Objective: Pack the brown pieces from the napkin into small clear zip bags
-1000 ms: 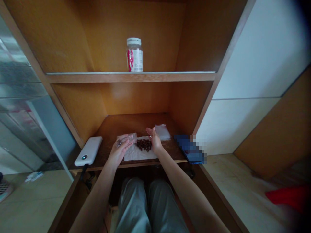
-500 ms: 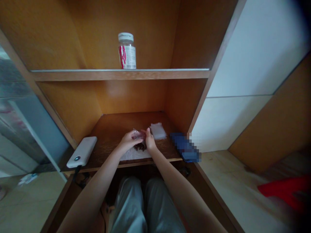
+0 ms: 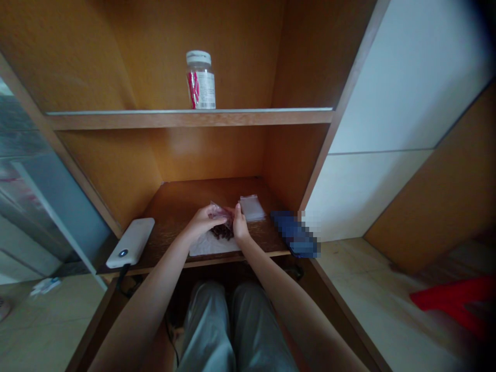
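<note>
Head view, as I see it from here: two hands have just come close together over brown bits. Left hand pinches clear bag. Right hand right beside it; can't tell if it grips bag too. Looks like bag needs both hands now. Brown bits lie on white sheet. Flat little bags just past right hand. White-lid jar stands on shelf above.

No readable lettering

I can't read any text in my view. The label on the jar carries print too small to make out, and the round display on the white device is also illegible.
</note>
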A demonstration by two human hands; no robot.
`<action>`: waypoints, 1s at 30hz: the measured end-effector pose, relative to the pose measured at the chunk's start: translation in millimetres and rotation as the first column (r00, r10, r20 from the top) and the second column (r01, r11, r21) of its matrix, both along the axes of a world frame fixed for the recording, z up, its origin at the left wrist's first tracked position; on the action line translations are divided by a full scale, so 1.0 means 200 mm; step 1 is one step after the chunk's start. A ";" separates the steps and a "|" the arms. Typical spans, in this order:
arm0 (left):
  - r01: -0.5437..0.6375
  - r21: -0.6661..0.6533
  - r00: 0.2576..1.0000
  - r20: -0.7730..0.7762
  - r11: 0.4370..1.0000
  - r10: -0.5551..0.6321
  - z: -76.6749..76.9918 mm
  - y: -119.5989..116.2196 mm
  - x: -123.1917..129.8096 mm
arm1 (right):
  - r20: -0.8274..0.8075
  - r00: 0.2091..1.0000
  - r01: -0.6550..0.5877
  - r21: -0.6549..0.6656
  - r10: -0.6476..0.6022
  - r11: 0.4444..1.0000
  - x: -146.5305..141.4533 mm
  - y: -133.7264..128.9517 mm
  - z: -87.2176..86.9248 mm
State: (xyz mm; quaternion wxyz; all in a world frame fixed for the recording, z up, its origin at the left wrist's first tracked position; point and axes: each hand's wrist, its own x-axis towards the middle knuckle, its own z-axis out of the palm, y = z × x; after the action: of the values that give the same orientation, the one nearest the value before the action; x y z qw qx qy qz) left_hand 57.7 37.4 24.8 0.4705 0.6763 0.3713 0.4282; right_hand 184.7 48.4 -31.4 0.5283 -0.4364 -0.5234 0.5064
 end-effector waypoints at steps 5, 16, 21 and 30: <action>-0.030 0.010 1.000 0.007 0.999 0.030 0.03 -0.01 -0.03 | -0.176 0.977 0.132 0.031 -0.124 0.991 -0.01 0.00 -0.01; -0.118 -0.006 0.991 0.058 0.993 0.118 0.03 -0.05 -0.06 | -0.069 0.966 0.253 0.062 -0.249 0.965 -0.01 -0.01 0.00; -0.134 0.037 0.987 0.095 0.990 0.130 0.01 -0.05 -0.08 | 0.024 0.949 0.307 0.157 -0.314 0.939 -0.01 -0.03 0.00; -0.052 0.069 0.975 0.221 0.996 0.036 -0.03 -0.05 -0.09 | -0.038 0.965 0.255 0.355 -0.258 0.899 0.00 -0.06 0.04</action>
State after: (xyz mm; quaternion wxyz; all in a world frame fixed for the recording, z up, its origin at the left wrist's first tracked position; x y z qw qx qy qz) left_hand 39.6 28.2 18.6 0.4735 0.6336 0.3158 0.5241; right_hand 184.0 36.3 -23.7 0.6580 -0.4008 -0.5474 0.3266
